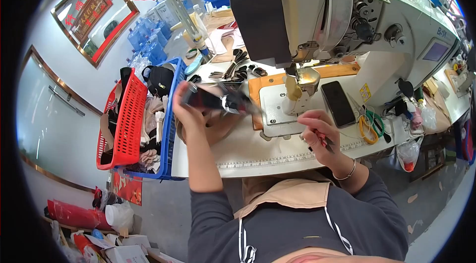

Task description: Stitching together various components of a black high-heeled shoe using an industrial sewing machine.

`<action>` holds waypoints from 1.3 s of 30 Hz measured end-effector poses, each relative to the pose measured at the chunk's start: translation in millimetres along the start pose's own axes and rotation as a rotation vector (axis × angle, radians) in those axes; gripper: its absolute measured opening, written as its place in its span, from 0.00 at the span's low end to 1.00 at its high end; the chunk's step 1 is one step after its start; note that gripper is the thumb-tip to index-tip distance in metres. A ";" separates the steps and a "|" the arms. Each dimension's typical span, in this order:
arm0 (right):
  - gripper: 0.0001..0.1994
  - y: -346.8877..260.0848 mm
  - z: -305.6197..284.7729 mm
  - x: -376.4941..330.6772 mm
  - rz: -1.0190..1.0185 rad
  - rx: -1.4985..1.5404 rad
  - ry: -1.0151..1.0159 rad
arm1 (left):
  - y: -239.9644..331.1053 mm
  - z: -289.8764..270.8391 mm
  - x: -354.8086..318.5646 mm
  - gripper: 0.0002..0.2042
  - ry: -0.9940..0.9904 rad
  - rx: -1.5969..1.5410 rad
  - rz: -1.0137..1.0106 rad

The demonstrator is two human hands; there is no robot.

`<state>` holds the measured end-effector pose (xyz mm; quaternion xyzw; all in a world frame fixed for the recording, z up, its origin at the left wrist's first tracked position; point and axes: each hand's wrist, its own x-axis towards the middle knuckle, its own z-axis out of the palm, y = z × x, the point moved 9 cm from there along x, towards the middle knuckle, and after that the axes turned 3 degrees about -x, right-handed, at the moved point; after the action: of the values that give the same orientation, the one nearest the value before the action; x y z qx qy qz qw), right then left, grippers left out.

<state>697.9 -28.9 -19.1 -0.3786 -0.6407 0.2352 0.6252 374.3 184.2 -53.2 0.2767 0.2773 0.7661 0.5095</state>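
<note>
At the far left, a red slotted basket (130, 126) leans on a blue crate (170, 150); the crate contains pale and dark pieces, with a black pouch (159, 82) at its far end; both stand beside the left end of the white worktop (258, 153). The left hand (188, 113) is closed around one end of a dark glossy piece (210, 100), raised above the worktop and blurred; a tan piece (222, 128) lies beneath it; farther back lie black strips (230, 69). Right of the dark piece, the sewing machine (347, 40) presents its pale metal plate (270, 107); a printed ruler strip (292, 158) follows the near edge. The right hand (322, 136) is partly curled, near the plate, with a small red-and-dark tool (325, 141) in its grip; the tool's exact type cannot be told. Farther right lie a black phone (338, 103), then scissors with yellow and green handles (366, 129).
</note>
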 end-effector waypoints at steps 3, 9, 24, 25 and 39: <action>0.09 12.5 -8.7 -11.2 0.020 -0.124 -0.005 | -30.7 48.7 85.7 0.16 -0.336 -0.147 -0.072; 0.07 60.8 -26.4 -67.1 0.070 -0.357 0.002 | -256.2 90.8 87.6 0.12 -0.239 0.342 -0.642; 0.17 52.9 -35.9 -85.0 -0.025 -0.777 -0.051 | -195.3 23.3 208.4 0.14 -0.218 1.877 -0.027; 0.16 51.3 -34.3 -84.9 -0.030 -0.759 -0.054 | -193.3 31.3 211.0 0.12 -0.385 2.016 0.209; 0.14 -121.8 -86.8 86.0 -0.746 -0.463 0.506 | -70.7 124.1 -32.1 0.15 -0.968 1.956 0.082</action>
<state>765.5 -50.2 138.1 -0.2976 -0.5962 -0.2516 0.7019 516.8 195.1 -21.7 0.8430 0.5273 0.0407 0.0984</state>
